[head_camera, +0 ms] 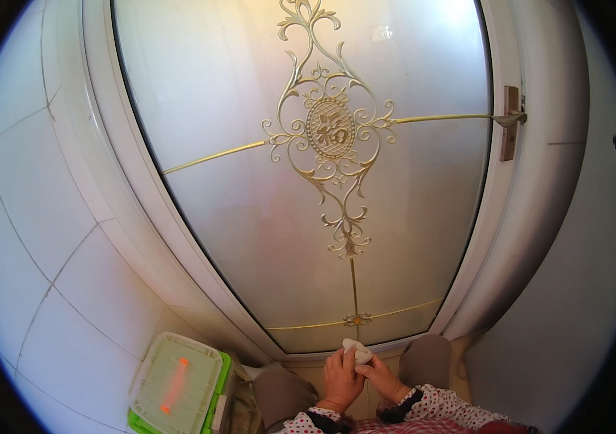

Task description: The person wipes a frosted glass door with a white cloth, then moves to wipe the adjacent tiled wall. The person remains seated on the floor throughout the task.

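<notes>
Near the bottom centre, my left hand [342, 378] and my right hand [383, 378] come together between my knees. Both hold a crumpled white cloth or tissue [358, 351], which sticks up past the fingertips. My left fingers curl over its left side, and my right thumb and fingers press its lower right edge. Part of it is hidden inside the hands. Just beyond stands a closed door with a frosted glass panel [221, 228] and a gold scrollwork ornament [331, 128].
A lidded plastic box [178, 382] with green edges stands at the lower left, beside a tiled wall [31, 217]. The door handle [509, 119] is at the upper right. My knees [427, 361] flank my hands, close to the door's bottom. A grey surface [546, 352] stands at the right.
</notes>
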Motion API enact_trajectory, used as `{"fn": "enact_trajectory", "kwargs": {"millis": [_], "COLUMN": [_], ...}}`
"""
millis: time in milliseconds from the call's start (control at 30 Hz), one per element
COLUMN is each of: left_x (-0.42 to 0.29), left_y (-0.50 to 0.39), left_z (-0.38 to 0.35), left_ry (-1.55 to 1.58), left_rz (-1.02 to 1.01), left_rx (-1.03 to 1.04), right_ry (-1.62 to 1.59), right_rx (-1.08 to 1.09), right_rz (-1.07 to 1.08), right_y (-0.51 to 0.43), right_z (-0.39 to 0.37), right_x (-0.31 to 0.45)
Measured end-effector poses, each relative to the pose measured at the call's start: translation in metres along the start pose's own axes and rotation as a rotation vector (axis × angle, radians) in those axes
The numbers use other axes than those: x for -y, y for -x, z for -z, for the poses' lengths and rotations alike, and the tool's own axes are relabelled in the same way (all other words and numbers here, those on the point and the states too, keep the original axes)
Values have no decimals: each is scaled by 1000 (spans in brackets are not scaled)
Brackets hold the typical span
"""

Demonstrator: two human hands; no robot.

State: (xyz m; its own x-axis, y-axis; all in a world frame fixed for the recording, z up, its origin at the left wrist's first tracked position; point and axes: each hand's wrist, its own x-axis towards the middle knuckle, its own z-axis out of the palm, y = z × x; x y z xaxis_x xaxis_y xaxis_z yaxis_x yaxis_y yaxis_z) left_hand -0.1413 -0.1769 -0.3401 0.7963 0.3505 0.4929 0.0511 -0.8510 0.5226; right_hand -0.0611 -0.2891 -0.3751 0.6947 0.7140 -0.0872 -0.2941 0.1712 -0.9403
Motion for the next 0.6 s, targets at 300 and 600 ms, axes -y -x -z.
{"fn": "enact_trajectory", "kwargs": {"millis": [300,600], "left_x": [2,13], "left_y": [4,17], "left_z": [24,28], "left_ry": [702,836], "left_rz": [249,463], "left_rx": [72,143], "right_ry": [-90,21], "right_rx": [-106,-38], "right_rz": [85,52], "right_y": [21,30], "right_z": [-7,-12], "right_x": [33,30]}}
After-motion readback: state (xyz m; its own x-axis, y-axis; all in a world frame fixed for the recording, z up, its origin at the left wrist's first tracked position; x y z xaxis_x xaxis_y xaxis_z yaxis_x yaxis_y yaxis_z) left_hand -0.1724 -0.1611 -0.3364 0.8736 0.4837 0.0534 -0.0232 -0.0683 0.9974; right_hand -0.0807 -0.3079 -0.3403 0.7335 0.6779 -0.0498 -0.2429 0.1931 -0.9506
